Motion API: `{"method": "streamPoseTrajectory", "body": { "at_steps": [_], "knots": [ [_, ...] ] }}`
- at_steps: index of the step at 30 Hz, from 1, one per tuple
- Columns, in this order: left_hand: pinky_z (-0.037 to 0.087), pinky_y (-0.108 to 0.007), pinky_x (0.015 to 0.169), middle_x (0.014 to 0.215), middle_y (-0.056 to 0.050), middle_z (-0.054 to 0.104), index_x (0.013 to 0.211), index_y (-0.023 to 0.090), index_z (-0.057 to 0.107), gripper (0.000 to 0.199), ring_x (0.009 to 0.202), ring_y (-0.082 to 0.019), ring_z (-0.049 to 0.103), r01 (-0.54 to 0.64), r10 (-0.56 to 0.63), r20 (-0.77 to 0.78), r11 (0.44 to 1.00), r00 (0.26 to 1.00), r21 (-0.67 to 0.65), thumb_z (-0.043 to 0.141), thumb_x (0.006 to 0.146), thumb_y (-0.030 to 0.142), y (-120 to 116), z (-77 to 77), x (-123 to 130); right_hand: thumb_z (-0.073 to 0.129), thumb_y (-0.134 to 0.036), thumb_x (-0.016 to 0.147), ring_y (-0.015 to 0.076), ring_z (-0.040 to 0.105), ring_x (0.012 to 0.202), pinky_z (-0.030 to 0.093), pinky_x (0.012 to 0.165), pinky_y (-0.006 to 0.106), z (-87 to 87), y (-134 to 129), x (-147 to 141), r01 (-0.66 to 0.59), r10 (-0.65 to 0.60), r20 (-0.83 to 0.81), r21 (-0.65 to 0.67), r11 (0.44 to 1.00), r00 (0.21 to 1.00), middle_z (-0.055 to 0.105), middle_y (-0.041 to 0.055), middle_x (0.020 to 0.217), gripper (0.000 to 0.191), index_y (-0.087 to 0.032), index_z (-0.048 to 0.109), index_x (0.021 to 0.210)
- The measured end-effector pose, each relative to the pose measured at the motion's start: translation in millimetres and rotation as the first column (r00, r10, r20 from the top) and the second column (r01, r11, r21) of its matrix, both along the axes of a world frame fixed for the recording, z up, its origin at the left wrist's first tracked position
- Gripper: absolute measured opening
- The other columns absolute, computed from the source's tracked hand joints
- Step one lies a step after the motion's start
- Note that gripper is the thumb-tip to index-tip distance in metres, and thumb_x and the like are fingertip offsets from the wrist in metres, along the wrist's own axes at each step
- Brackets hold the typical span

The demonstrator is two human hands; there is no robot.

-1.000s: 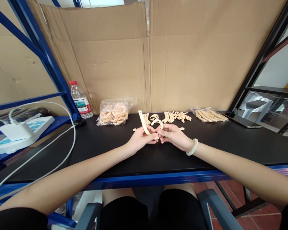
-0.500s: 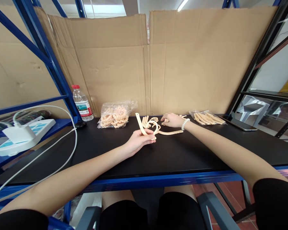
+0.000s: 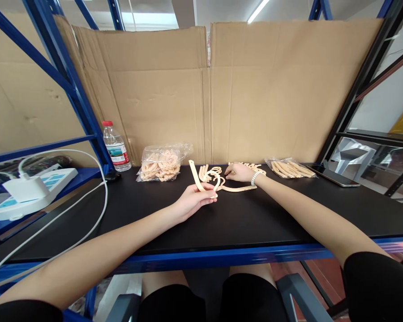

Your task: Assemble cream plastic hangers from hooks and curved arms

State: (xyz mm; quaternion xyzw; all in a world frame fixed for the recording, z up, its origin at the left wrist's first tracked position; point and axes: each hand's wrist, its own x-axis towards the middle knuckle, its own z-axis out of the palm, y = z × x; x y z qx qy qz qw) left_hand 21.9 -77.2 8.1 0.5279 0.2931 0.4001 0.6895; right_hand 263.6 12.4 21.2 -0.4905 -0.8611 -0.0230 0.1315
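Observation:
My left hand [image 3: 195, 201] is closed around a beige hanger piece [image 3: 196, 176], with a long slim arm rising on one side and a curved hook on the other. My right hand [image 3: 239, 172], wearing a pale beaded bracelet, is low over the table with fingers curled down; what its fingertips hold, if anything, is hidden. Beside it lie a row of small beige pieces [image 3: 255, 168] and, nearer me, a curved beige arm [image 3: 240, 188]. Several slim beige pieces [image 3: 204, 172] and ring-like hooks [image 3: 216, 170] lie behind my left hand.
A clear bag of beige curved pieces [image 3: 159, 164] stands back left, near a water bottle [image 3: 117, 150]. At the right are a bag of beige sticks [image 3: 289, 168] and a phone [image 3: 336, 175]. A power strip [image 3: 36, 199] with a white cable [image 3: 104, 210] occupies the left side.
My right hand has shifted slightly left and lower, uncovering more of the row of small pieces. My left hand keeps its hold on the hanger piece. The view has tipped slightly upward.

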Motion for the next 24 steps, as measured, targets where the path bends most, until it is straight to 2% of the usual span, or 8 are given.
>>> {"method": "streamPoseTrajectory", "body": {
  "at_steps": [5,10,15,17,19,21,22,24],
  "knots": [
    [0.053,-0.026,0.075,0.072,-0.003,0.07,0.078,0.012,0.068,0.022,0.07,-0.013,0.068,-0.013,0.013,-0.006,1.0,1.0,0.01,0.084,0.064,0.017,0.0,0.0,0.8,0.059,-0.008,0.084,0.0252,0.067,0.095,0.047,0.085,0.03,-0.1,1.0,2.4,0.001,-0.001,0.035,0.007,1.0,0.999,0.073,0.0099,0.103,0.023,-0.013,0.075,0.1],
    [0.052,-0.026,0.074,0.072,-0.003,0.069,0.078,0.012,0.069,0.022,0.07,-0.012,0.067,-0.002,0.002,-0.01,1.0,1.0,0.015,0.085,0.064,0.019,-0.6,0.7,1.1,0.059,-0.006,0.084,0.0268,0.065,0.098,0.046,0.088,0.033,-1.2,-0.1,2.3,0.0,-0.001,0.028,0.027,1.0,1.0,0.073,0.0106,0.099,0.019,-0.014,0.075,0.09],
    [0.051,-0.027,0.075,0.072,-0.003,0.069,0.078,0.012,0.069,0.023,0.069,-0.012,0.066,-0.016,0.016,-0.003,1.0,1.0,0.019,0.085,0.063,0.018,-2.1,1.4,1.8,0.057,-0.011,0.087,0.0256,0.067,0.091,0.048,0.086,0.035,6.0,-2.2,7.4,0.055,-0.049,-0.08,0.076,0.996,0.996,0.074,0.0081,0.091,0.017,-0.017,0.074,0.087],
    [0.051,-0.027,0.075,0.072,-0.003,0.069,0.078,0.011,0.069,0.023,0.069,-0.012,0.066,-0.019,0.019,0.0,1.0,1.0,0.023,0.085,0.063,0.018,-2.5,1.3,1.8,0.052,-0.013,0.091,0.0235,0.069,0.081,0.051,0.083,0.035,13.1,-4.0,11.6,0.092,-0.076,-0.194,0.075,0.993,0.978,0.073,0.0076,0.083,0.019,-0.016,0.071,0.091],
    [0.051,-0.027,0.074,0.072,-0.003,0.069,0.078,0.011,0.069,0.023,0.069,-0.012,0.066,-0.017,0.017,0.005,1.0,1.0,0.025,0.085,0.063,0.018,-2.5,0.7,1.6,0.051,-0.018,0.093,0.0207,0.07,0.07,0.055,0.075,0.035,21.6,-8.4,15.1,0.093,-0.089,-0.468,-0.014,0.996,0.879,0.071,0.0068,0.079,0.017,-0.015,0.067,0.091],
    [0.05,-0.027,0.073,0.071,-0.003,0.068,0.078,0.011,0.069,0.023,0.069,-0.012,0.066,-0.014,0.014,0.015,1.0,1.0,0.028,0.085,0.062,0.018,-2.4,-0.2,1.3,0.058,-0.026,0.091,0.0193,0.07,0.064,0.058,0.067,0.034,29.7,-16.9,16.4,-0.004,-0.087,-0.762,-0.117,0.993,0.642,0.07,0.0066,0.083,0.012,-0.016,0.063,0.088],
    [0.05,-0.027,0.073,0.071,-0.002,0.068,0.077,0.012,0.069,0.023,0.069,-0.012,0.066,-0.014,0.014,0.02,0.999,1.0,0.029,0.085,0.062,0.018,-2.3,-0.7,1.3,0.064,-0.032,0.088,0.0196,0.07,0.065,0.059,0.067,0.035,32.9,-23.0,15.9,-0.075,-0.079,-0.854,-0.137,0.988,0.514,0.069,0.0069,0.087,0.016,-0.017,0.062,0.087],
    [0.05,-0.027,0.073,0.071,-0.002,0.068,0.077,0.012,0.069,0.023,0.069,-0.013,0.066,-0.015,0.014,0.029,0.999,0.999,0.035,0.085,0.062,0.019,-2.2,-1.5,1.2,0.074,-0.044,0.079,0.0208,0.071,0.073,0.06,0.072,0.037,36.7,-38.1,12.5,-0.193,-0.044,-0.933,-0.119,0.974,0.356,0.068,0.0067,0.093,0.03,-0.018,0.062,0.087]
  ]
}}
